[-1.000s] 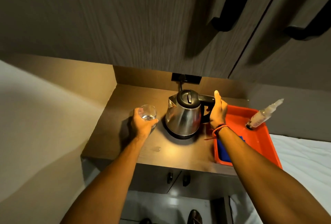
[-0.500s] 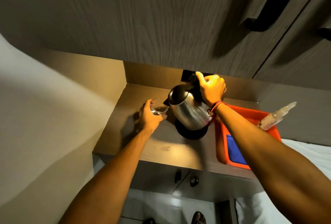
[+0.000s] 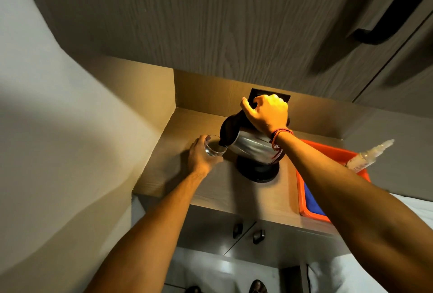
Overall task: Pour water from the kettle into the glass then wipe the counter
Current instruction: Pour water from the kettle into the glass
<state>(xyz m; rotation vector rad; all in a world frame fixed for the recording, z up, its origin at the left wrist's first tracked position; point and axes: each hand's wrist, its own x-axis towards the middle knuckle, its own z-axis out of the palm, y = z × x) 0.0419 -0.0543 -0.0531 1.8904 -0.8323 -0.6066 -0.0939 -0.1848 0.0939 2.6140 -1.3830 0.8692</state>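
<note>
I have the right hand [image 3: 267, 114] closed tight on the black handle of the kettle [image 3: 251, 143], fingers [image 3: 277, 102] curled over the top. The steel body is lifted off its black base [image 3: 257, 172] and tipped steeply to the left, spout down over the rim of the glass [image 3: 214, 147]. I cannot tell whether water is running from the spout; the glass shows a little clear liquid low down.

My left hand [image 3: 201, 157] is wrapped around the glass from its near left side, fingers gripping its wall, holding it upright just left of the base, toward the left edge of the worktop [image 3: 178, 175]. Whether the glass sits on the wood or just above it I cannot tell.

At the right edge of the worktop lies an orange tray [image 3: 302, 199], with a blue cloth [image 3: 314, 203] flat inside it and a clear spray bottle [image 3: 367, 156] leaning over its far right corner. A red thread bracelet [image 3: 280, 133] circles the right wrist.
</note>
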